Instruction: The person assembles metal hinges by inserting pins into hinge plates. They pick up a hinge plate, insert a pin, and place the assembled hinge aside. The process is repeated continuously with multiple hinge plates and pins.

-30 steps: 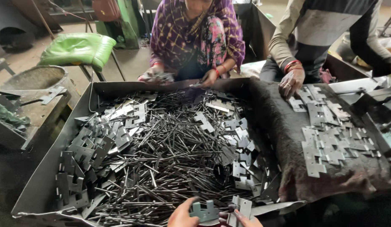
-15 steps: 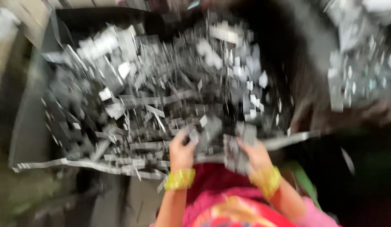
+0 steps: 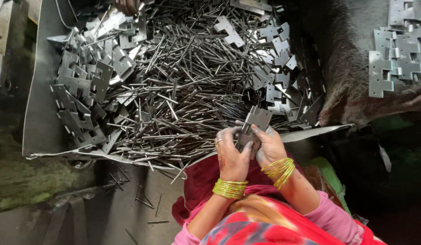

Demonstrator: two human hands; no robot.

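Both my hands meet at the near edge of a large metal tray (image 3: 40,118). My left hand (image 3: 231,152) and my right hand (image 3: 268,146) together grip a grey metal hinge plate (image 3: 253,123), held upright between the fingers. Yellow bangles circle both wrists. Just beyond my fingers lies a dense heap of thin steel pins (image 3: 188,90). Loose notched hinge plates (image 3: 83,86) are piled along the tray's left side, and more hinge plates (image 3: 283,68) lie at its right side.
Another person's hand (image 3: 126,5) reaches into the tray at the top edge. A dark cloth mound (image 3: 346,77) at the right carries a stack of flat hinge plates (image 3: 398,45). A few stray pins (image 3: 142,199) lie on the floor below the tray.
The camera view has tilted down, from the people across the tray to my own lap. My hands have lifted the hinge plate clear of the tray's edge and hold it closer together.
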